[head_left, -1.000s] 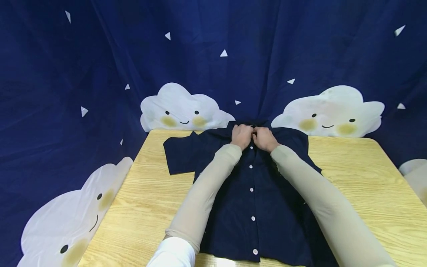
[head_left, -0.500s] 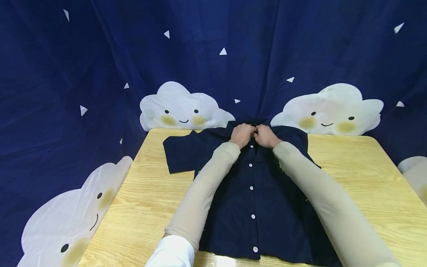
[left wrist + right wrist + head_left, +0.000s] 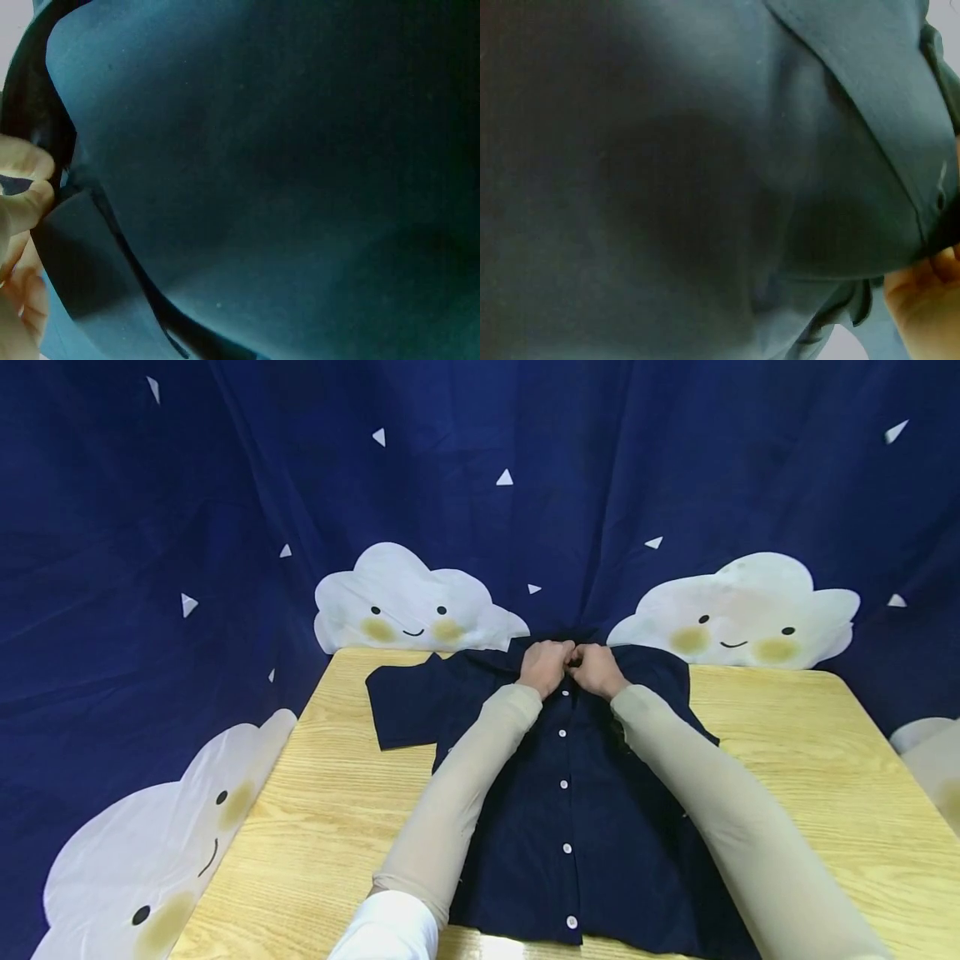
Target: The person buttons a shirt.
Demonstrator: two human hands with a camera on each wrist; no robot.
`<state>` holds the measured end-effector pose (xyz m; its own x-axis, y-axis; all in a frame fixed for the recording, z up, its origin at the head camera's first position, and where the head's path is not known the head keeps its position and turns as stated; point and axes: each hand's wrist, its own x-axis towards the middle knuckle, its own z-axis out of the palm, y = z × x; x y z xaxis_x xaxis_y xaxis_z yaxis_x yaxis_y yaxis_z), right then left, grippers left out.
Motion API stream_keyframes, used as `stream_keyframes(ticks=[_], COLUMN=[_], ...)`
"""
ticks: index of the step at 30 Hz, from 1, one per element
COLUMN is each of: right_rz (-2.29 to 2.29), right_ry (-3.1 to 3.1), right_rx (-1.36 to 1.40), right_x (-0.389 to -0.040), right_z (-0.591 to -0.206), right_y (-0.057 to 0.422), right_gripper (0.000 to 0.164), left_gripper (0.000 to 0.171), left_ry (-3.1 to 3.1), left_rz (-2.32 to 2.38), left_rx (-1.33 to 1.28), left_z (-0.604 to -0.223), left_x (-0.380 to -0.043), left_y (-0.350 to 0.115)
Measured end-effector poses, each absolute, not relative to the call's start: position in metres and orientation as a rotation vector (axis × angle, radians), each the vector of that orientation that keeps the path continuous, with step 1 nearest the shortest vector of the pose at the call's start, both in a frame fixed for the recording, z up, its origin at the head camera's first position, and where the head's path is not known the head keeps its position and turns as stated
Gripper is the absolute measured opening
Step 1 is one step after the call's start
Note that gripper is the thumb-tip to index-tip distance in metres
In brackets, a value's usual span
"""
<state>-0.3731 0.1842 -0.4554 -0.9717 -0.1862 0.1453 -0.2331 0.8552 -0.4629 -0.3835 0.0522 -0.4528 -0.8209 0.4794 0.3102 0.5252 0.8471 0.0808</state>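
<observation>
A dark navy short-sleeved shirt [image 3: 517,860] lies flat, front side up, its collar at the far end. White buttons [image 3: 564,784] run down its placket. At the collar, my left hand [image 3: 546,667] and right hand [image 3: 597,672] meet with curled fingers, both gripping the neck opening. Finger and thumb of the left hand [image 3: 22,195] pinch the fabric beside a collar flap [image 3: 82,255] in the left wrist view. The right wrist view has the right hand [image 3: 930,315] holding the collar near a small hole [image 3: 940,201]. The fingertips are partly hidden by cloth.
The shirt rests on a light wooden table [image 3: 810,743]. Behind the table hangs a dark blue curtain [image 3: 450,460] with white triangles and smiling clouds [image 3: 412,585]. The shirt's left-side sleeve [image 3: 405,706] spreads out flat; my right forearm [image 3: 720,802] covers part of the other side.
Both hands stay at the collar. The fingers shift slightly, with the right fingertips opening a small gap from the left hand. The rest of the shirt keeps its place.
</observation>
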Motion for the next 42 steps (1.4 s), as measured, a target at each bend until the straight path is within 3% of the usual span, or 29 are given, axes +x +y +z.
stream_keyframes(ticks=[11, 20, 29, 42], right_rz=[0.693, 0.593, 0.549, 0.608], right_ry=[-2.839, -2.765, -2.733, -2.763], right_rx=[0.511, 0.698, 0.700, 0.615], right_x=[-0.373, -0.376, -0.376, -0.376], right_z=[-0.461, -0.467, -0.471, -0.469], right_y=[0.193, 0.192, 0.195, 0.193], right_gripper=[0.014, 0.020, 0.021, 0.014], left_gripper=[0.016, 0.008, 0.006, 0.009], left_ry=[-2.709, -2.736, -2.867, -2.834], left_rz=[-0.335, -0.488, -0.356, -0.159], left_rx=[-0.741, -0.698, -0.813, -0.759], left_z=[-0.451, -0.452, -0.446, -0.445], left_x=[-0.385, -0.390, -0.389, -0.386], left_y=[0.051, 0.042, 0.039, 0.044])
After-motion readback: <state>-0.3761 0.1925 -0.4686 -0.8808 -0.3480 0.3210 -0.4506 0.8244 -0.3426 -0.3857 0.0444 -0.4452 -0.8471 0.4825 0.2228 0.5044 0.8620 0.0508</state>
